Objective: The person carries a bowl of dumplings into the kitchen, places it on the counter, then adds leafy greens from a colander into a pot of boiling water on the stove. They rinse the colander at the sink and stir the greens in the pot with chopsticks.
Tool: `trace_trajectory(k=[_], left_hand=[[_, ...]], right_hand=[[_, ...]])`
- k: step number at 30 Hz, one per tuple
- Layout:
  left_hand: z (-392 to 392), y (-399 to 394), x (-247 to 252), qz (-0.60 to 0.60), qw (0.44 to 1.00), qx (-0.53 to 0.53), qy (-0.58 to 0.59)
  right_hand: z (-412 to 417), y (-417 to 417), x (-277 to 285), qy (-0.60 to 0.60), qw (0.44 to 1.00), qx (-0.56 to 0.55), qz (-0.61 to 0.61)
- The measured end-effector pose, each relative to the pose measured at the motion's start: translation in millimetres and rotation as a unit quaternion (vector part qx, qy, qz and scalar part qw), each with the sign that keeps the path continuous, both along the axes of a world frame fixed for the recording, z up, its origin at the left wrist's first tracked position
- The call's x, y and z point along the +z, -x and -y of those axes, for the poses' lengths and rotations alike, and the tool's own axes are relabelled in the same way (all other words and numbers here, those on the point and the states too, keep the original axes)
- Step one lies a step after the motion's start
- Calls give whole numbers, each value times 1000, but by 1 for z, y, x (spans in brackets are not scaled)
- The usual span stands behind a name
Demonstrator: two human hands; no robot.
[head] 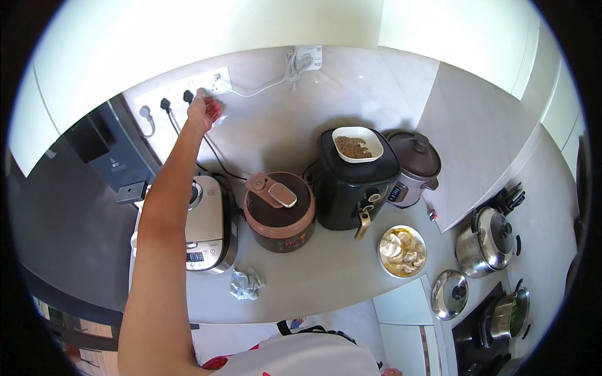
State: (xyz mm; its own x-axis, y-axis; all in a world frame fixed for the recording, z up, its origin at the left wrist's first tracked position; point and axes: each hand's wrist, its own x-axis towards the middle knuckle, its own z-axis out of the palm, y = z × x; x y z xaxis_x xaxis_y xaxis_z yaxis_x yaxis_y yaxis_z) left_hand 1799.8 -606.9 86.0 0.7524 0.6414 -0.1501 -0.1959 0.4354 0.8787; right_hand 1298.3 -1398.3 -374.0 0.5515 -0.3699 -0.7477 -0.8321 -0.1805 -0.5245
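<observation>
My left hand [205, 113] reaches up to a white socket strip [176, 87] on the wall. One fingertip is at the strip, just right of a black plug [188, 96]; whether it presses there is hard to tell. The other fingers are loosely bent, and I see nothing held in them. A second black plug [165, 104] and a grey plug [145, 111] sit farther left. Below the arm stand a rice cooker [204, 221], partly covered by it, and a brown electric pressure cooker [280, 211] with a lit red display. Only a sliver of my right hand [392, 372] shows at the bottom edge.
A black air fryer [352, 197] carries a white dish [358, 144] of brown granules. Nearby are a slow cooker [414, 164], a bowl of dumplings [402, 251], a crumpled plastic bag [247, 283], a steel pot [484, 242], a lid [449, 294] and a saucepan [505, 315]. Wall cabinets [282, 23] overhang.
</observation>
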Motion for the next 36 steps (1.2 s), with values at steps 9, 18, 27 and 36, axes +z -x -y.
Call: trace_trajectory(k=[9,18,27,36], left_hand=[[6,-30,-20,95,987,92,87],[10,-28,-13,129,980,85,127],[17,-7,-12,88,988,24,123],[128,199,-65,130,952,-187,-204]], right_hand=[[-63,-9,-26,71,988,123,62],[-92,28,-132,217,882,319,272],[-21,43,-137,223,859,393,241],[42,88,-19,124,950,282,43]])
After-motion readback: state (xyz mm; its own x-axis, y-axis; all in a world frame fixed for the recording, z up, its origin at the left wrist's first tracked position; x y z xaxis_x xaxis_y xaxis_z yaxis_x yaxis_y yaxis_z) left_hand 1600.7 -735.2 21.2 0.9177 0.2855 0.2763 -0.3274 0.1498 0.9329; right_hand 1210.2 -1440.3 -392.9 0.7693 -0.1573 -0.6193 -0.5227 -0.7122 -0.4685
